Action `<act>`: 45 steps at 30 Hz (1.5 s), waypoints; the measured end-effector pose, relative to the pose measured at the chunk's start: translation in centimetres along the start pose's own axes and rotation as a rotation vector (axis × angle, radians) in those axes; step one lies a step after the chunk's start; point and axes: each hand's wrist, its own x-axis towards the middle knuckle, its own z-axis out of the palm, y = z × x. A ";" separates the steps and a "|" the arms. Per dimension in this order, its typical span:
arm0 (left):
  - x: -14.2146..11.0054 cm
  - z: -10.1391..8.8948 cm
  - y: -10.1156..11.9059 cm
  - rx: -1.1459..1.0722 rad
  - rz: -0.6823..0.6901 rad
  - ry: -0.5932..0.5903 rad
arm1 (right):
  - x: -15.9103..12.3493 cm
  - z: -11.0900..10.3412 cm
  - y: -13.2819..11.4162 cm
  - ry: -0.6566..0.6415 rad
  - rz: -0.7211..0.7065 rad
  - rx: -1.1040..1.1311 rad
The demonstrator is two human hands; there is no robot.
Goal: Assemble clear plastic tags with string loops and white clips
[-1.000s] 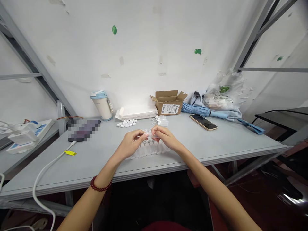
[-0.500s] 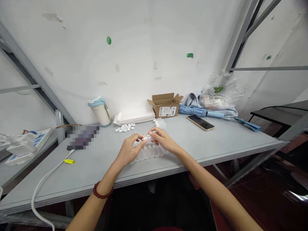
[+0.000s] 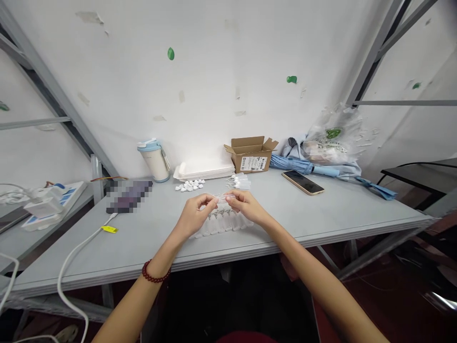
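Observation:
Over the middle of the table, my two hands meet around a small translucent plastic bottle (image 3: 224,197). My right hand (image 3: 246,205) pinches its right end between thumb and fingers. At the bottle's left end, my left hand (image 3: 195,213) is closed in a pinch; the small part between its fingertips is too hidden to name. Just below the hands lies a row of similar translucent bottles (image 3: 223,224), side by side. A pile of small white caps (image 3: 190,186) is beyond my left hand. Behind my right hand lie several more bottles with white tops (image 3: 239,181).
White trays (image 3: 207,170) and an open cardboard box (image 3: 252,155) stand by the wall. A tumbler (image 3: 155,161) is at the back left, a blurred dark device (image 3: 130,196) nearby with its cable. A phone (image 3: 303,183), blue umbrella (image 3: 296,164) and plastic bag (image 3: 332,143) lie right.
My view has shifted slightly left. The bottle has been turned a little between my hands, and my right-hand fingers have closed in lower around its end.

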 end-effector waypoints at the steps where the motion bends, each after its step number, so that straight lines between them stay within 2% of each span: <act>1: -0.1 -0.1 -0.1 0.029 0.051 0.016 | 0.0 0.0 0.0 0.004 0.004 0.011; 4: -0.1 -0.4 -0.3 0.067 0.143 0.025 | 0.0 0.0 0.0 0.003 0.009 0.040; 10: 0.2 -0.6 -0.1 -0.092 -0.057 -0.136 | 0.0 0.0 0.3 -0.004 -0.025 0.014; 14: 0.2 -0.2 0.3 -0.197 -0.098 -0.151 | 0.0 0.0 0.3 0.000 -0.004 0.030; 16: 0.1 -0.2 0.4 -0.131 -0.062 -0.156 | 0.0 0.0 0.2 0.000 0.019 0.056; 19: -0.1 -0.2 0.0 0.056 0.064 -0.137 | 0.0 0.0 0.0 0.003 0.066 0.088; 22: -0.1 0.2 -0.6 0.219 0.253 -0.040 | 0.1 0.0 -0.1 0.013 0.092 0.104; 24: -0.1 0.5 -0.9 0.250 0.323 0.027 | 0.1 0.0 -0.1 0.027 0.093 0.120; 26: 0.0 0.6 -0.9 0.213 0.279 0.034 | 0.2 0.1 -0.1 0.038 0.092 0.153; 30: 0.1 0.4 -0.1 0.048 0.025 -0.093 | 0.1 0.2 -0.2 0.005 0.064 0.178; 32: 0.0 0.3 0.3 0.004 -0.032 -0.122 | 0.0 0.2 -0.2 -0.012 0.047 0.173; 37: -0.1 0.5 0.7 0.031 0.006 -0.104 | 0.0 0.1 -0.3 -0.029 0.091 0.209; 45: 0.2 0.8 -0.4 0.237 0.159 -0.090 | 0.1 0.3 -0.1 0.038 0.130 0.102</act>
